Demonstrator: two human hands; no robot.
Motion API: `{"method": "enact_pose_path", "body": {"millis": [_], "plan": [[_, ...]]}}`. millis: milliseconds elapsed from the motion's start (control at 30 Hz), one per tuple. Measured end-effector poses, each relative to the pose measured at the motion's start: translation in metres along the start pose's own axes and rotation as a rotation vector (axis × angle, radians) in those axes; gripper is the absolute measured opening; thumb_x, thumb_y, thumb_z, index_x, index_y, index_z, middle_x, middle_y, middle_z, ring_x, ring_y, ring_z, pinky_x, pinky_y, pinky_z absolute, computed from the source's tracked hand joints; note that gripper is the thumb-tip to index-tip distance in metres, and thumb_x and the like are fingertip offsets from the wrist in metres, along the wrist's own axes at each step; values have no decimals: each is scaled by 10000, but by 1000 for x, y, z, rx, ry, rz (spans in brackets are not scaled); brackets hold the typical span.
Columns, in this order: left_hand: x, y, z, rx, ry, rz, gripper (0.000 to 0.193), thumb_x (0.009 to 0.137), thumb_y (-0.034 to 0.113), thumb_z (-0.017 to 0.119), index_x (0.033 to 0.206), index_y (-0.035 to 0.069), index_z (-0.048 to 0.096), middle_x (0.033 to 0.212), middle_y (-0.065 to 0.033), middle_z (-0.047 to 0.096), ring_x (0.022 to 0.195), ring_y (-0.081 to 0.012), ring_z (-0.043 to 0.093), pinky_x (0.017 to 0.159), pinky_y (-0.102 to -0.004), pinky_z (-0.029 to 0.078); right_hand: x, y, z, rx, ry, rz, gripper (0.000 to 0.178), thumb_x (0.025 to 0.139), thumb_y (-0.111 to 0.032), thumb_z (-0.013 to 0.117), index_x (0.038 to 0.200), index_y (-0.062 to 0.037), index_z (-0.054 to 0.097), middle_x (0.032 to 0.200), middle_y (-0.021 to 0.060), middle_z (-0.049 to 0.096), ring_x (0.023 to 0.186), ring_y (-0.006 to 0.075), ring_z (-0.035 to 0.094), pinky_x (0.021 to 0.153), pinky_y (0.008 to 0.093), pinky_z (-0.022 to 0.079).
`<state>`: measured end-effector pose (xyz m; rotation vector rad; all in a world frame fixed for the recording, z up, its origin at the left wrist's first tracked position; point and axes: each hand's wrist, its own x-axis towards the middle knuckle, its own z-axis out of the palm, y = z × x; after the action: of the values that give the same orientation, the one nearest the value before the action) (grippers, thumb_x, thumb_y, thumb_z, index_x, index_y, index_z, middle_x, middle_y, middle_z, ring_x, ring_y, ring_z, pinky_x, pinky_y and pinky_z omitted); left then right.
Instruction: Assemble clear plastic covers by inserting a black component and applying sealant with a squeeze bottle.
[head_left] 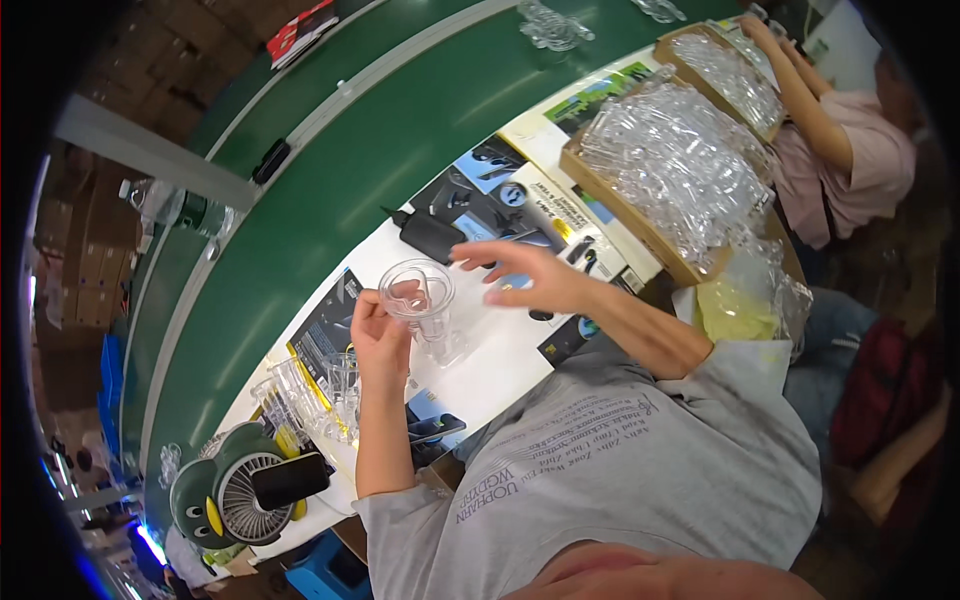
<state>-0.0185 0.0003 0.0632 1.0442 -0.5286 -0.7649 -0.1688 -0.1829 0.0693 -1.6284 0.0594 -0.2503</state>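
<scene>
My left hand (380, 338) grips a clear plastic cup-shaped part (432, 318) by its side, with the wide round rim tilted up toward me. Just right of it, my right hand (540, 278) hangs in the air, fingers spread and nothing in them. Behind the hands a black handheld device (432, 238) with a thin tip lies on the table. Several more clear plastic parts (310, 395) stand close to my left forearm.
A cardboard box (640, 225) heaped with clear plastic parts is at the right. Past it, another person's arm (815, 115) reaches over a second box. A fan (245, 490) with a dark phone-like object before it stands at lower left. The green belt (330, 200) runs behind.
</scene>
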Motion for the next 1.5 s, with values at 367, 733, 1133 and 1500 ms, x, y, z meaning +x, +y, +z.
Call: {"method": "enact_pose_path", "body": {"millis": [367, 733, 1133, 1500], "plan": [[16, 1, 95, 171, -150, 251, 293, 698, -87, 649, 902, 32, 474, 1158, -189, 518, 1099, -236, 497, 960, -349, 372, -23, -18, 22, -41, 314, -155, 555, 803, -193, 649, 1281, -67, 398, 1125, 100, 578, 1026, 179, 545, 926, 314, 394], [77, 44, 96, 151, 61, 501, 220, 870, 35, 469, 1088, 26, 444, 1180, -161, 505, 1122, -229, 476, 924, -344, 382, 119, 12, -135, 808, 730, -70, 207, 847, -201, 571, 991, -56, 539, 891, 86, 625, 852, 181, 617, 724, 298, 524], [89, 53, 58, 59, -125, 340, 172, 855, 35, 502, 1022, 30, 459, 1095, -95, 519, 906, -141, 558, 808, -280, 433, 238, 117, -396, 790, 1108, -26, 456, 793, -221, 616, 1145, -2, 427, 1064, 147, 468, 967, 312, 513, 780, 418, 480], [92, 61, 46, 117, -55, 432, 175, 846, 51, 530, 1018, 19, 524, 1022, -57, 555, 897, -99, 534, 795, -246, 439, 264, 138, -502, 820, 996, 109, 321, 804, -180, 570, 1013, 46, 479, 945, 190, 555, 807, 289, 579, 679, 325, 531]]}}
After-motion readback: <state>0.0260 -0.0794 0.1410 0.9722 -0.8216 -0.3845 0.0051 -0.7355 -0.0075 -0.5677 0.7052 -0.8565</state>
